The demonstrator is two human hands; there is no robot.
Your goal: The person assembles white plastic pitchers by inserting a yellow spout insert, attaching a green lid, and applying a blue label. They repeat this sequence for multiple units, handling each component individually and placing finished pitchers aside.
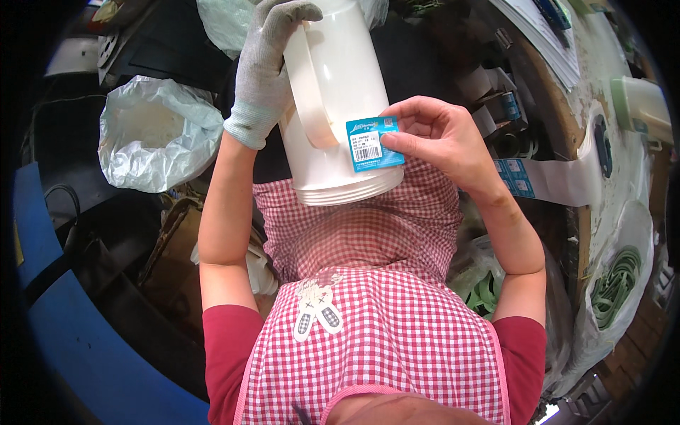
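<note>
Label [370, 150] pinched in bare right hand [440, 142], over the jug [347, 64] near its threaded end [349, 193]; cannot tell whether stuck. Gloved left hand [265, 67] closed around the handle [306, 85]. Farther right, label strip [515, 177] beside table [625, 177]. Apparently mid-labelling; next, probably needs pressing flat.

A label [367, 150] sits against the jug [350, 67], with a bag [119, 145] left and sticker strip [549, 182] right.
</note>
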